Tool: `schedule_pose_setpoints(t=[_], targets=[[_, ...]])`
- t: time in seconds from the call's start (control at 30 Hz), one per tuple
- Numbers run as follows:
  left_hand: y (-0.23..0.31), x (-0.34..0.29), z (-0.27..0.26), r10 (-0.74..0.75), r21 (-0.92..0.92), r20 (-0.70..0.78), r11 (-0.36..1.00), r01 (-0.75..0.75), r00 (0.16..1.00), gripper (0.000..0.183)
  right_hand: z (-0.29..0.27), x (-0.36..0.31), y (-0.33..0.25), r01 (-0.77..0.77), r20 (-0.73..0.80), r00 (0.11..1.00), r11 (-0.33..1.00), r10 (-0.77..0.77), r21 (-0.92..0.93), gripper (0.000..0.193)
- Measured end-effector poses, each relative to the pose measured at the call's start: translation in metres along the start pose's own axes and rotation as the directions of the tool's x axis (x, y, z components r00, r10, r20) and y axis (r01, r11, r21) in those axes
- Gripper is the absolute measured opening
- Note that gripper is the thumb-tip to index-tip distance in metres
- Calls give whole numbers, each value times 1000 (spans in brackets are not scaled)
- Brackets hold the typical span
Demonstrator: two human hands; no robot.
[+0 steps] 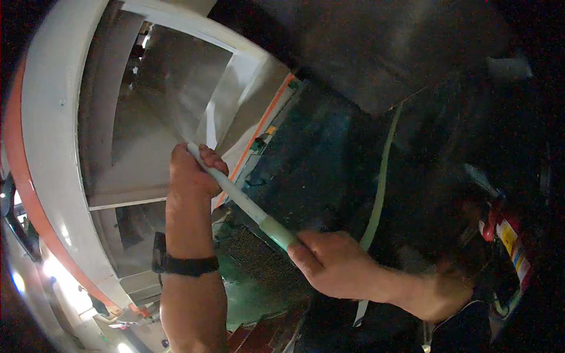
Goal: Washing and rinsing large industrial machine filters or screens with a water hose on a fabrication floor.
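Note:
A white pole (pixel 240 196) with a pale green lower section slants across the middle of the view. My left hand (pixel 197 170) is closed round its upper end, with a dark band on that wrist. Lower down and to the right, my right hand (pixel 332 262) is closed round the pale green section. Past my left hand, a faint blurred streak spreads up toward a grey recessed panel (pixel 159 88) in a white frame. I cannot make out what the streak is. My right hand hides the pole's lower end.
A curved white frame with an orange edge (pixel 35 170) runs down the left. A long pale green strip (pixel 384 170) crosses the dark area at right. Beyond my right arm is a red, yellow and white object (pixel 507 235). A dark textured mat (pixel 253 253) lies below the pole.

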State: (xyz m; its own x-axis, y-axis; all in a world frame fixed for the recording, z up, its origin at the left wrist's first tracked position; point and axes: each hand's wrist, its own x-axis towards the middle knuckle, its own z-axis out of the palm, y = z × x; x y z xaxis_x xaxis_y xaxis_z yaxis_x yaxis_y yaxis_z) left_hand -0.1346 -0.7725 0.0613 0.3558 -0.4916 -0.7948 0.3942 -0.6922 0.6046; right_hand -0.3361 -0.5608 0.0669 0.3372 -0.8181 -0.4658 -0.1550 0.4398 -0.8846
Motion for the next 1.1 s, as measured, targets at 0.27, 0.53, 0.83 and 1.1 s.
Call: schedule_pose_setpoints(t=[0.27, 0.53, 0.83, 1.1], targets=[[7, 8, -19, 27, -87, -42, 996, -30, 999, 29, -4, 9, -4, -14, 68, 998, 999, 17, -43, 29], [5, 8, -13, -5, -57, -62, 998, 2, 998, 27, -2, 10, 3, 9, 57, 998, 1000, -9, 12, 28], [-5, 1, 17, -21, 3, 2, 1000, 21, 1000, 35, -8, 0, 3, -75, 63, 995, 997, 73, 31, 29], [-3, 4, -7, 6, -47, 5, 999, -6, 1000, 33, -2, 1, 4, -32, 36, 999, 999, 33, -36, 29]])
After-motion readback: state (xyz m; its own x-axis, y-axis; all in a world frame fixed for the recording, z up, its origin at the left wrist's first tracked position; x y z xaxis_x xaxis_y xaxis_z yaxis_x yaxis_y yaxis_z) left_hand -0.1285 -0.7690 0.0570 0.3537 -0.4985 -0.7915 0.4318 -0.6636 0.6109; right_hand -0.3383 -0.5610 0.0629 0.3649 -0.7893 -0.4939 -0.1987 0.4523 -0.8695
